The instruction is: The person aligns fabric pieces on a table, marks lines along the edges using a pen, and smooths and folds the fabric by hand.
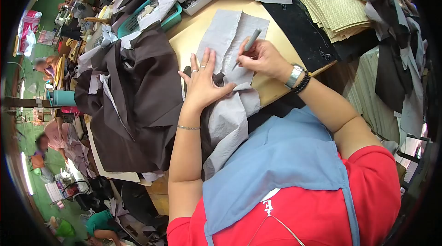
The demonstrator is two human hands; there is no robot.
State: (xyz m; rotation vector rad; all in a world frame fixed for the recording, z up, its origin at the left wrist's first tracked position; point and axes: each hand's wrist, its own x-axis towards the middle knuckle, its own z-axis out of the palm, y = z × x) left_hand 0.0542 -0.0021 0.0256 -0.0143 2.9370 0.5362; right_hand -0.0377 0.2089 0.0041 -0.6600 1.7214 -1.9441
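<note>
Grey fabric (220,34) on pale wooden board (189,38)

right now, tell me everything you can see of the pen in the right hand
The pen is grey and slim, with a thicker upper end and a narrow tip; its material is unclear, perhaps plastic. The right hand grips it, hiding its middle. It slants, upper end up and to the right, tip pointing down at the light grey cloth. Whether the tip touches the cloth is hard to tell.
</note>
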